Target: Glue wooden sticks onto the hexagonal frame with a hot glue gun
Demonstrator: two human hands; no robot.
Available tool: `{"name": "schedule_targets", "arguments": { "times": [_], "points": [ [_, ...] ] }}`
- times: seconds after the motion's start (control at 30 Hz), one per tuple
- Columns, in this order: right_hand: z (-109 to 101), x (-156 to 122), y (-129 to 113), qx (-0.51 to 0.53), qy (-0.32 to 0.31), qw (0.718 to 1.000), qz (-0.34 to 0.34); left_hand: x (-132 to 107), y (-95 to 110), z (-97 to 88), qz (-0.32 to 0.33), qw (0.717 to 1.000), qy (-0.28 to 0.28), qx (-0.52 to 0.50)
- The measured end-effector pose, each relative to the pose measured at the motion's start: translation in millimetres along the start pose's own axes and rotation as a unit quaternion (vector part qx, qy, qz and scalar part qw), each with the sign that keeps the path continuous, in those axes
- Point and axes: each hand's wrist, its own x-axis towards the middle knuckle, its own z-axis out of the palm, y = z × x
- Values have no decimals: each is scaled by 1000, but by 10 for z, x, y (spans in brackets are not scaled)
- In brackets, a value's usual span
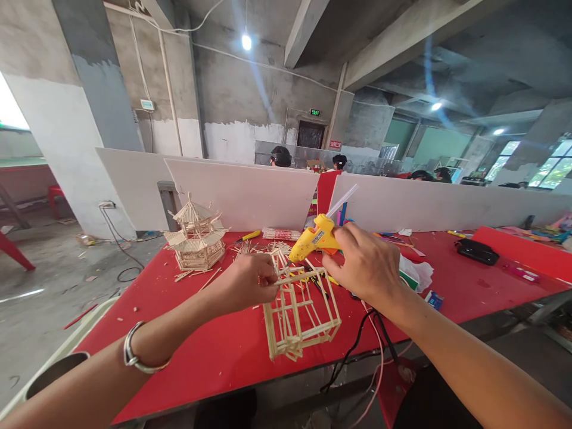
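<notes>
My right hand (369,262) is wrapped round the handle of a yellow hot glue gun (315,238) with a clear glue stick jutting from its back. The gun's nozzle points down and left, close above the top of an open frame of thin wooden sticks (297,319). My left hand (250,280) is closed in a pinch at the frame's upper left edge; its fingertips are partly hidden. The frame appears tilted over the red table (201,351). To the left stands a tiered pavilion model (199,238) built of similar sticks.
Loose sticks (281,247) and yellow-handled pliers (250,236) lie behind the frame. Black and pink cables (379,357) hang over the front edge. A black case (477,251) rests at the right. White partition boards (241,193) line the back, with people beyond.
</notes>
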Motion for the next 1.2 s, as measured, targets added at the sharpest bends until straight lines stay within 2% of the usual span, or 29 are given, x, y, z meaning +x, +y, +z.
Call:
{"name": "schedule_targets", "arguments": {
  "times": [0.33,0.57,0.7,0.8,1.0,1.2],
  "points": [
    [16,32,35,5,-11,999,-35,16,-3,24,21,999,-4,29],
    [-6,20,17,13,12,999,-35,28,-26,42,7,999,-6,37],
    [-35,0,58,11,32,999,-14,18,-31,-7,-25,999,-24,16],
    [-45,-43,149,-1,24,1000,11,3,-10,-58,-38,999,-29,10],
    [-21,-189,304,-23,-3,1000,17,-24,-14,-111,-36,998,-34,34],
    [36,-224,277,-19,-12,1000,18,-46,-88,-122,-36,998,-23,51]
  ]
}}
